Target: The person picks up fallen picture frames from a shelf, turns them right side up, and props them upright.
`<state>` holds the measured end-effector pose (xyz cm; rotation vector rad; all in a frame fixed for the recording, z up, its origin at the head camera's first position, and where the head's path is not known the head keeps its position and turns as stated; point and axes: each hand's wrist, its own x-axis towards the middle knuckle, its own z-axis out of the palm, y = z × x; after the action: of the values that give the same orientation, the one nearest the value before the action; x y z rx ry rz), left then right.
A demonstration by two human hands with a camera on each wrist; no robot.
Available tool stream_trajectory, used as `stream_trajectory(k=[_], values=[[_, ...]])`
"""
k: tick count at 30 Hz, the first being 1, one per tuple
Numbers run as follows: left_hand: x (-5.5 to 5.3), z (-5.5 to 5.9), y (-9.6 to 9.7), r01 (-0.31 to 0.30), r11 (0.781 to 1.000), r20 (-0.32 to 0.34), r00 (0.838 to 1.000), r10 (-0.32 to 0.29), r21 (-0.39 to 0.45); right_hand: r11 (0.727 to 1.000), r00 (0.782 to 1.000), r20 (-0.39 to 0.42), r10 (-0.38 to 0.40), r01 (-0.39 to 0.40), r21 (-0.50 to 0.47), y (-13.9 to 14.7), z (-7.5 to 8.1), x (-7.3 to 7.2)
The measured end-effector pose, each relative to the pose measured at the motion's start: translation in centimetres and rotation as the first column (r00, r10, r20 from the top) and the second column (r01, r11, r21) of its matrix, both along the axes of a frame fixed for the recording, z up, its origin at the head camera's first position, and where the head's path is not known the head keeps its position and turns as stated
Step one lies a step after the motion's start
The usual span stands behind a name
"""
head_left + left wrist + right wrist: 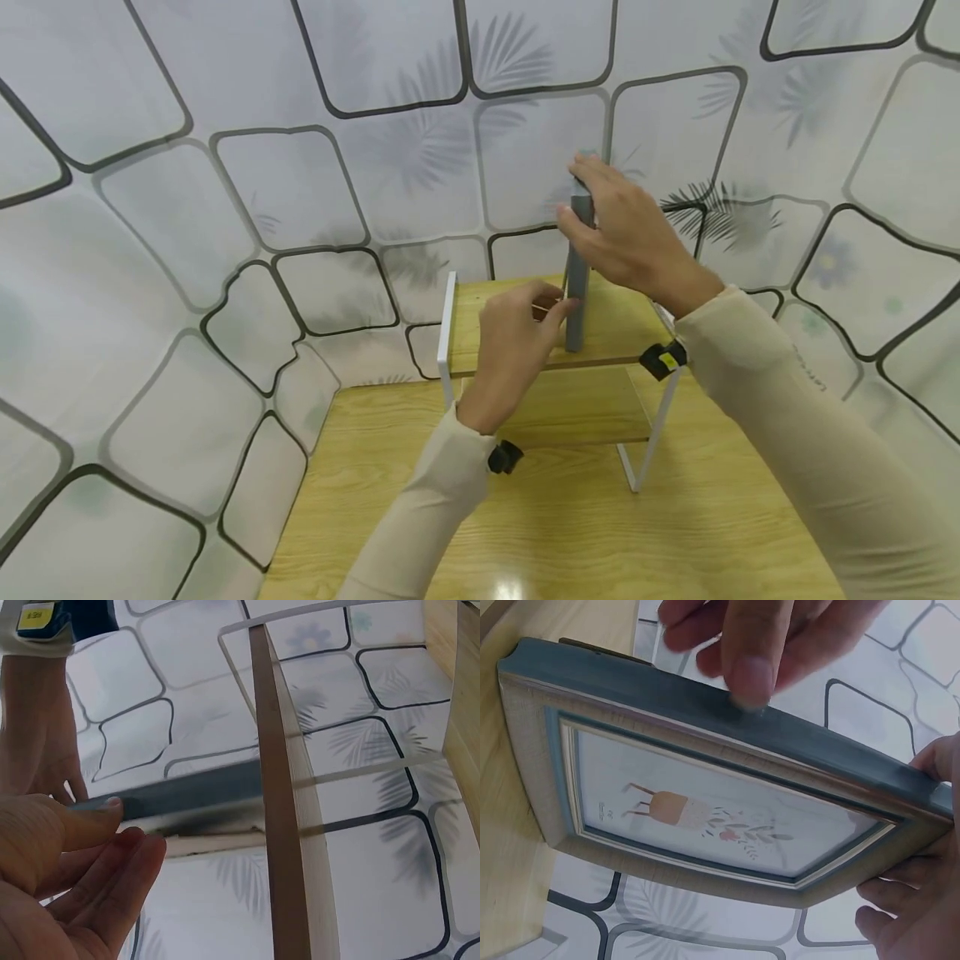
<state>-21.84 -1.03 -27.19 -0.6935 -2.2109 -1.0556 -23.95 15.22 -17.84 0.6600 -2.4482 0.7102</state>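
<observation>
A photo frame (576,275) stands upright on the small wooden shelf table, edge-on in the head view. Its grey-blue side and beige front border show in the right wrist view, around a print (705,817) of a vase with leaves. My right hand (630,233) grips the frame's upper end, thumb on the near edge and fingers over the top. Lower down, my left hand (517,337) is at the back side, its thumb touching the frame's edge (195,791). The left fingers (135,877) stretch loosely beside the backing, apart from the thumb.
The shelf table has a wooden top (480,321) with white metal legs (656,433) and a lower board (570,404). It stands on a wood-grain surface (360,500). Patterned cloth walls (420,183) close in behind and at both sides.
</observation>
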Motion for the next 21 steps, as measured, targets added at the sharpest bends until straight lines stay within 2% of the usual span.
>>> stream_trajectory(k=[4,8,14,21], values=[[0.0,0.1,-0.8,-0.010,1.000,-0.008,1.000,0.010,-0.025,0.999,0.999,-0.008,0.033,-0.033,-0.005,0.6,0.1,-0.1],[-0.2,0.0,-1.1,0.001,0.998,0.057,0.998,0.002,-0.060,0.997,0.997,-0.019,0.077,-0.077,-0.012,1.3,0.0,-0.5],[-0.2,-0.2,-0.7,0.033,0.992,0.155,0.988,-0.013,-0.124,0.992,0.992,-0.020,0.125,-0.126,-0.033,2.0,-0.3,-1.1],[-0.4,-0.3,-0.4,0.052,0.987,0.174,0.984,-0.025,-0.150,0.982,0.983,0.028,0.181,-0.179,-0.065,2.3,-0.2,-1.6]])
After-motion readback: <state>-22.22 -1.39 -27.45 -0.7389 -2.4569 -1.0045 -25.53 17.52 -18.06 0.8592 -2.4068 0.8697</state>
